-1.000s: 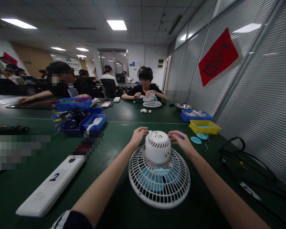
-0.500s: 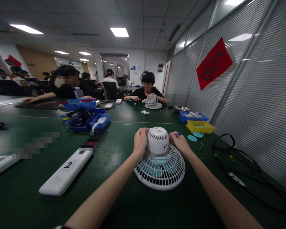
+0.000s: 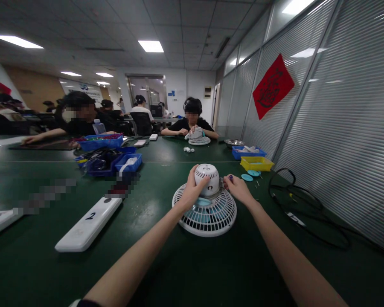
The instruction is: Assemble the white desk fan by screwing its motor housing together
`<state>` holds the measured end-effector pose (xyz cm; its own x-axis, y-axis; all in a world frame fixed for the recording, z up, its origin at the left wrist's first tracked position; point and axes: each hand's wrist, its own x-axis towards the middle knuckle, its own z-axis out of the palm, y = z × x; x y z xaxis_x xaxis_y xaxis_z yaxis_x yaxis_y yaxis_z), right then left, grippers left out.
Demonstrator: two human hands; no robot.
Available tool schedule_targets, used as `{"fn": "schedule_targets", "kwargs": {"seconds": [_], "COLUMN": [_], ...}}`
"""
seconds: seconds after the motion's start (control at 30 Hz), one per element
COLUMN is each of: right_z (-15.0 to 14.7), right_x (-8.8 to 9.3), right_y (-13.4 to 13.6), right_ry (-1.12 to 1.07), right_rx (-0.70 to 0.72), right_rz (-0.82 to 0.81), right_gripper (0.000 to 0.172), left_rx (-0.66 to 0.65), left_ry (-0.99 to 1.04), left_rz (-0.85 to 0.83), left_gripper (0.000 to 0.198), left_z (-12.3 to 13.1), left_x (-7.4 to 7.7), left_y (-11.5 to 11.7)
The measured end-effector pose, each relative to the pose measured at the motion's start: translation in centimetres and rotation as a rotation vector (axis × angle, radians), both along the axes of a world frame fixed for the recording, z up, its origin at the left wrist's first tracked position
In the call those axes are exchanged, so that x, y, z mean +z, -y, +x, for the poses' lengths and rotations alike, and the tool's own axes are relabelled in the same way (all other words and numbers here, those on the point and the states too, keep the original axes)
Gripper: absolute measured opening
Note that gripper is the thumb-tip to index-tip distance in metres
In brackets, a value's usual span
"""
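Observation:
A white fan head [image 3: 208, 228] lies grille-down on the green table, with pale blue blades visible through its bars. Its rounded motor housing [image 3: 206, 172] points up. My left hand [image 3: 192, 189] is wrapped round the housing's left side, thumb across its front. At the housing's right side, my right hand [image 3: 238, 187] pinches a small purple-handled tool [image 3: 231, 178] that looks like a screwdriver. Fingers hide most of this tool, and I cannot tell whether its tip touches the fan.
Light blue discs [image 3: 247, 177] and small metal pieces lie to the right, near a yellow tray [image 3: 257, 163] and a black cable [image 3: 283, 209]. A white device marked 2 [image 3: 89, 224] rests at left, before blue bins [image 3: 128, 163]. Opposite, a co-worker [image 3: 192, 121] handles another fan [image 3: 199, 140].
My left hand has come round the front of the housing, thumb now across it. The housing has turned slightly. My right hand has moved in close against its side. The camera view has shifted.

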<state>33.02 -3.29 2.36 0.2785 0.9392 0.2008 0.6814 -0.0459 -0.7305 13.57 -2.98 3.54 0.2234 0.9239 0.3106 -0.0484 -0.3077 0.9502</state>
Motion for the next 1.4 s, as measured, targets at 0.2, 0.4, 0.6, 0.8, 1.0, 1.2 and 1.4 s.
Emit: {"fn": "schedule_targets", "kwargs": {"seconds": [0.2, 0.4, 0.6, 0.8, 1.0, 1.2, 1.4], "right_z": [1.1, 1.6, 1.1, -1.4, -4.5, -5.5, -5.6], "right_x": [-0.1, 0.8, 3.9, 8.2, 9.1, 8.2, 9.3], "right_y": [0.1, 1.0, 1.9, 2.2, 2.8, 3.3, 4.5], "right_ry": [-0.161, -0.213, -0.213, -0.261, -0.110, 0.237, 0.113], "right_rx": [0.002, 0.062, 0.027, -0.075, -0.065, -0.109, -0.039], "right_rz": [-0.078, -0.141, -0.022, 0.346, 0.489, 0.459, 0.474], "right_gripper": [0.026, 0.026, 0.023, 0.044, 0.057, 0.023, 0.015], "left_rx": [-0.023, -0.020, 0.050, 0.098, 0.040, 0.072, 0.060], "left_ry": [0.026, 0.063, 0.073, 0.061, 0.128, 0.101, 0.055], "left_rz": [0.004, -0.016, -0.016, -0.040, -0.014, 0.032, 0.041], "left_gripper": [0.059, 0.057, 0.058, 0.062, 0.055, 0.055, 0.063], "left_z": [-0.1, -0.1, 0.3, 0.7, 0.0, 0.0, -0.2], "left_x": [-0.2, 0.2, 0.4, 0.1, -0.6, -1.0, -0.8], "left_y": [0.5, 2.7, 5.7, 6.6, 6.6, 7.2, 8.0]}}
